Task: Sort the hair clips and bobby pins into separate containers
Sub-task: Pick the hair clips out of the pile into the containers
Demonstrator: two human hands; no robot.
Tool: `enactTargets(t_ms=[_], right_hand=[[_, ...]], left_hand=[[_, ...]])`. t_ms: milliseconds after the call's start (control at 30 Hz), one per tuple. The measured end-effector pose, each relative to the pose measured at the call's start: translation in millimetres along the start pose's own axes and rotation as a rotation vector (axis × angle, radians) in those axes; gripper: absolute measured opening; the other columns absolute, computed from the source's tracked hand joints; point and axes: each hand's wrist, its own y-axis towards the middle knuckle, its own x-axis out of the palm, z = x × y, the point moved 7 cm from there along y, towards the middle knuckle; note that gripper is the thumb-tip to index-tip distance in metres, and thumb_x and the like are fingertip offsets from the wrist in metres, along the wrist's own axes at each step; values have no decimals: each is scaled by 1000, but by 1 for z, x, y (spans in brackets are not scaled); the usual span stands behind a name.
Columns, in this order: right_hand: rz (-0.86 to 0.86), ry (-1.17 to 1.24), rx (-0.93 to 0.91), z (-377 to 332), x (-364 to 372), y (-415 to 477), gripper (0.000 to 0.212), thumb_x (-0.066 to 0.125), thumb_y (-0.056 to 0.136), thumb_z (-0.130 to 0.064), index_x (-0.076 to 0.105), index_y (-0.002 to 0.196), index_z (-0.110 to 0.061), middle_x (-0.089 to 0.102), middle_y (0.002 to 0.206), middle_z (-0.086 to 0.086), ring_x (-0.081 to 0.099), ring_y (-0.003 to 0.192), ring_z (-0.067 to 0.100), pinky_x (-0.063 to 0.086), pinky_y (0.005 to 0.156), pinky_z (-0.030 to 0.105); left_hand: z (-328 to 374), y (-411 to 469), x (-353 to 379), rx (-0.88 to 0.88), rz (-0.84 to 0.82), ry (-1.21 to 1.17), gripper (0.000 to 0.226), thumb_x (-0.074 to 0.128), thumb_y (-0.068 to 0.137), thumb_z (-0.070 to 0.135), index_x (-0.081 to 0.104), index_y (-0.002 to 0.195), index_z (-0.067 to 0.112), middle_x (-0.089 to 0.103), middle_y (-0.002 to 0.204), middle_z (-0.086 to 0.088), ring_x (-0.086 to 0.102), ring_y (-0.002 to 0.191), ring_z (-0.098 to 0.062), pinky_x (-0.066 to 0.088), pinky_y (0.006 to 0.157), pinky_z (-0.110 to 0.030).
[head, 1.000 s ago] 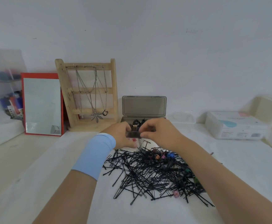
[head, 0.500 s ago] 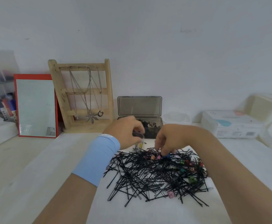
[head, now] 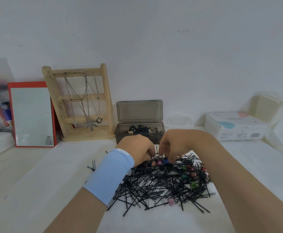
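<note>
Where both hands meet at the centre of the frame: the far edge of a heap of black bobby pins (head: 157, 187) spread on the white tabletop (head: 36, 190)
Left hand (head: 135, 149): curled, knuckles up, fingertips down in the pile – what it grips, if anything, I cannot tell; a light blue wristband (head: 110, 174) covers the wrist
Right hand (head: 176, 143): fingers bent down into the pile, tips touching a small blue clip (head: 165, 161); whether they have closed on it cannot be told
Hair clips: small coloured ones scattered through the pins – pink (head: 170, 201) at the near edge, green (head: 193, 185) towards the right, reddish ones further right
Grey box (head: 139, 132): just behind the hands, lid (head: 139, 110) standing open against the wall, dark clips lying inside
Clear container (head: 178, 121): right of the grey box, small and translucent
Wooden stand (head: 80, 105): left of the box, leaning on the wall, necklaces hanging from it
Red-framed mirror (head: 32, 115): further left, upright
White carton (head: 235, 127): right side of the frame
Stray pins: a few lying apart on the tabletop left of the wristband
</note>
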Motion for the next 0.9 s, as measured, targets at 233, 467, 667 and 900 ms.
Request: enactTargets(t_ms=[233, 467, 667, 900], right_hand=[[16, 30, -2, 7, -5, -6, 26, 72, 78, -18, 72, 95, -38, 76, 77, -13, 69, 75, -2, 49, 71, 23], [88, 54, -87, -5, -7, -3, 30, 68, 82, -13, 76, 104, -33, 68, 78, -26, 64, 84, -5, 51, 80, 20], [180, 203, -147, -4, -17, -2, 27, 65, 91, -10, 71, 113, -23, 73, 78, -16, 69, 69, -4, 47, 59, 9], [390, 349, -150, -4, -26, 3, 25, 61, 90, -6, 72, 107, -20, 76, 81, 2, 68, 65, 3, 42, 52, 6]], left_hand=[[-23, -8, -22, -69, 73, -391, 10, 69, 85, 38, 61, 87, 42, 65, 82, 23, 61, 71, 5, 49, 71, -23], [-72, -19, -34, -271, 212, -340, 7, 66, 87, 42, 62, 92, 44, 64, 87, 26, 59, 85, 4, 49, 74, -25], [-91, -23, -9, -338, 171, -437, 17, 69, 87, 39, 61, 102, 37, 62, 97, 21, 60, 95, -3, 44, 80, -23], [-86, -19, 10, -429, 28, -423, 70, 74, 68, 65, 54, 121, 25, 63, 106, 8, 61, 97, -13, 52, 88, -33]])
